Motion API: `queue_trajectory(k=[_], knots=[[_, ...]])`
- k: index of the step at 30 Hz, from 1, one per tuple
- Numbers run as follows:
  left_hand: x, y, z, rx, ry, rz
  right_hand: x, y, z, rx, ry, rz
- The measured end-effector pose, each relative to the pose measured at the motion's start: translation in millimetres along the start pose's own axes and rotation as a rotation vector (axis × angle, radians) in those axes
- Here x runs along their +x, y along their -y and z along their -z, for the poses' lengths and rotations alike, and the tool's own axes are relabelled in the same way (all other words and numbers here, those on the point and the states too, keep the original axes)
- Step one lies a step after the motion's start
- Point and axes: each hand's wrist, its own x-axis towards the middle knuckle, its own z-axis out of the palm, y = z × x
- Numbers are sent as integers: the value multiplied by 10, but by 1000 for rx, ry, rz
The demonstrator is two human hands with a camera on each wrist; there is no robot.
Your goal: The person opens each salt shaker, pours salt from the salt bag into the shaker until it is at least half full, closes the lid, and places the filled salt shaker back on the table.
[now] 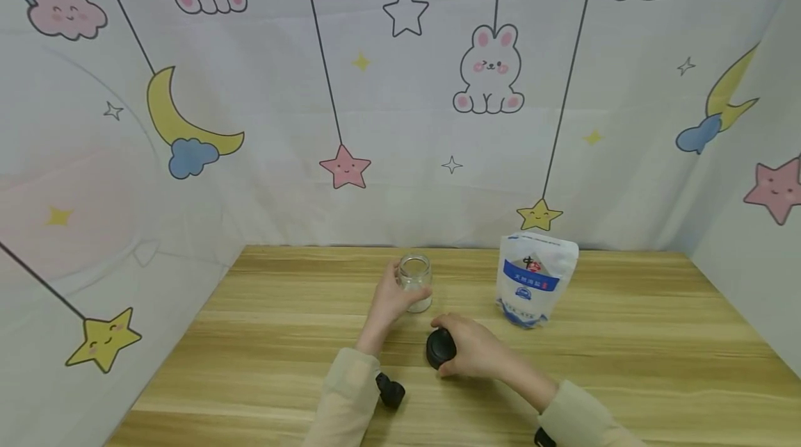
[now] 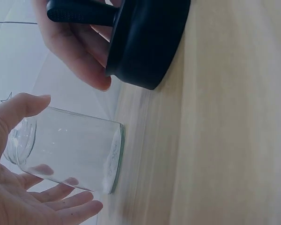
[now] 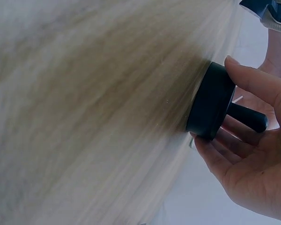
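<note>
A clear glass jar (image 1: 416,285) stands upright without a lid toward the back of the wooden table. White grains lie at its bottom in the left wrist view. My left hand (image 1: 389,302) holds the jar from the left, thumb on one side and fingers round the other. Nearer to me, my right hand (image 1: 480,351) grips a round black lid (image 1: 441,348) by its edge, thumb and fingers on opposite sides. A slim black handle (image 3: 248,117) sticks out of the lid toward the right palm, and the lid's broad face is close to the tabletop.
A white and blue pouch of sea salt (image 1: 532,283) stands upright at the back right of the table (image 1: 281,315). Behind the table hangs a white cloth (image 1: 263,37) printed with stars, moons and rabbits. Black wrist cameras sit at both sleeves.
</note>
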Motion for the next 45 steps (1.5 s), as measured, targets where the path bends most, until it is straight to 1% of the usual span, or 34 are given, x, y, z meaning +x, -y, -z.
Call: queue_trajectory(k=[4, 8, 14, 17, 22, 27, 32, 36, 39, 45], knots=[[-7, -5, -10, 11, -8, -12, -9, -21, -6, 0, -15, 20], [-15, -18, -11, 12, -13, -9, -12, -30, 3, 22, -20, 13], [-31, -39, 8, 26, -31, -10, -16, -15, 37, 57, -40, -35], [-33, -48, 19, 36, -40, -10, -21, -11, 53, 67, -61, -82], [-42, -79, 22, 63, -68, -18, -48, -8, 97, 74, -109, -122], [-68, -118, 23, 94, -87, -39, -105, -2, 157, 107, -161, -149], [-94, -151, 31, 89, -88, -55, -169, -38, 202, 124, -218, -174], [-114, -184, 34, 83, -95, -81, -220, -74, 240, 134, -252, -171], [-131, -211, 30, 94, -103, -96, -262, -108, 264, 147, -265, -158], [-166, -264, 12, 141, -117, -150, -347, -195, 296, 184, -265, -163]])
